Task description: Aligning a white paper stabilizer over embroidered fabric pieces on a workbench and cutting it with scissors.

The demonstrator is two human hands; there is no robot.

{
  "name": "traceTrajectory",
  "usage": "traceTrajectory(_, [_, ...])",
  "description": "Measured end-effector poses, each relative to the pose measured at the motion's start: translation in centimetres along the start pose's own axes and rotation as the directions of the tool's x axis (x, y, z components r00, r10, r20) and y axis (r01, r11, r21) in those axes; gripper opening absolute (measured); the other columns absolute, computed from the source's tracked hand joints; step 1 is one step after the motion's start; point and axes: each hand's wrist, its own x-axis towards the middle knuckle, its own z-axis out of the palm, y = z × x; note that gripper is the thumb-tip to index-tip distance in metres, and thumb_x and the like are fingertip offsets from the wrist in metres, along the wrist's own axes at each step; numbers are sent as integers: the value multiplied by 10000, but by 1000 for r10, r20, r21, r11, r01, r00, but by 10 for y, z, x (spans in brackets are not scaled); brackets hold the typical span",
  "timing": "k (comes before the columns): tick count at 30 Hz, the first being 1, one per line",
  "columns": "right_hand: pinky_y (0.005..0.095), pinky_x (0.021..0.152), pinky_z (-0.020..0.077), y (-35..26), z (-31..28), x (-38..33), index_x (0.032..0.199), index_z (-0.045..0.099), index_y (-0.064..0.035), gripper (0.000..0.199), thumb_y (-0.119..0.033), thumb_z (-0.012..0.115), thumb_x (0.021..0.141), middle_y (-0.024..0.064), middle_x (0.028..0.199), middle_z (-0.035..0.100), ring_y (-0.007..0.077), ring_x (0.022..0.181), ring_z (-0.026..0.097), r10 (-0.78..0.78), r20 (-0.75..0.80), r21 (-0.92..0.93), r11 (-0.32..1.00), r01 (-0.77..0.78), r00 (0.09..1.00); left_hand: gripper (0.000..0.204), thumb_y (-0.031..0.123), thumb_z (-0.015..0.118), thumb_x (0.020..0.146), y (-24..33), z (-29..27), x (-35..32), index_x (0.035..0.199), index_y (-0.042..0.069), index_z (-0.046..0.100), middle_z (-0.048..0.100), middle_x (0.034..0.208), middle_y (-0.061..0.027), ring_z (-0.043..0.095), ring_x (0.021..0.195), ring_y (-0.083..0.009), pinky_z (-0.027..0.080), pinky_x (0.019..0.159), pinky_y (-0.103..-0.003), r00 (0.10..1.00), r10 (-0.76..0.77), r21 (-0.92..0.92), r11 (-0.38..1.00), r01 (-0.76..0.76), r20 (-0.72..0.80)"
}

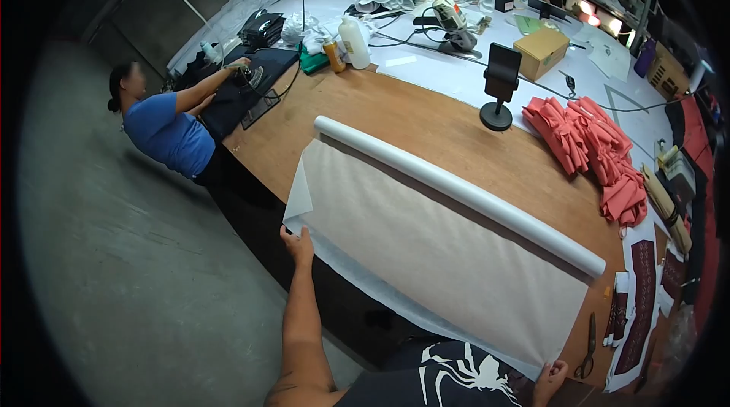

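Long wooden worktable (426, 129) across a workshop with a grey concrete floor (129, 285), spread with a roll of white paper (456, 186) whose unrolled sheet (426, 255) hangs over the near edge. Left hand (298, 243) closed on the sheet's left corner, right hand (549, 376) pinching its right corner near black scissors (588, 346). Farther off: stacked pink fabric pieces (593, 152), a phone on a stand (500, 84), a cardboard box (541, 50), white bottles, and a person in a blue shirt (169, 133) bent over dark fabric at the table's left end.
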Motion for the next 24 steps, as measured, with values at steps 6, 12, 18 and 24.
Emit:
traceTrajectory(6, [262, 677, 396, 5, 6, 8, 1021, 464, -1, 198, -42, 612, 895, 36, 869, 449, 110, 730, 442, 4, 34, -49, 999, -3, 999, 879, 297, 739, 848, -16, 5, 66, 1476, -57, 237, 431, 1408, -295, 480, 1279, -403, 415, 1057, -433, 969, -196, -24, 981, 195, -147])
traceTrajectory(12, [249, 664, 399, 21, -11, -5, 981, 449, -16, 179, -42, 608, 904, 30, 846, 444, 101, 712, 448, 35, 19, -156, 987, -31, 999, 720, 313, 709, 883, 2, 10, 78, 1402, -61, 379, 476, 1381, -266, 539, 1217, -365, 475, 992, -424, 922, -386, -219, 901, 374, -16])
traceTrajectory(18, [301, 850, 473, 21, -10, -12, 1071, 501, 18, 227, -23, 621, 883, 88, 964, 554, 167, 901, 571, 49, 71, 129, 990, -58, 996, 359, 291, 644, 932, -59, -24, 120, 1012, -58, 670, 703, 939, -159, 649, 822, -248, 531, 768, -368, 979, -193, -92, 978, 187, -66])
traceTrajectory(24, [304, 726, 501, -27, 3, -27, 967, 538, -6, 217, -86, 701, 848, 97, 841, 611, 150, 796, 596, 26, -26, -22, 999, -27, 999, 487, 348, 642, 942, -54, -40, 141, 1156, -88, 625, 692, 1034, -237, 680, 883, -334, 567, 759, -396, 992, -124, 44, 991, 126, -30])
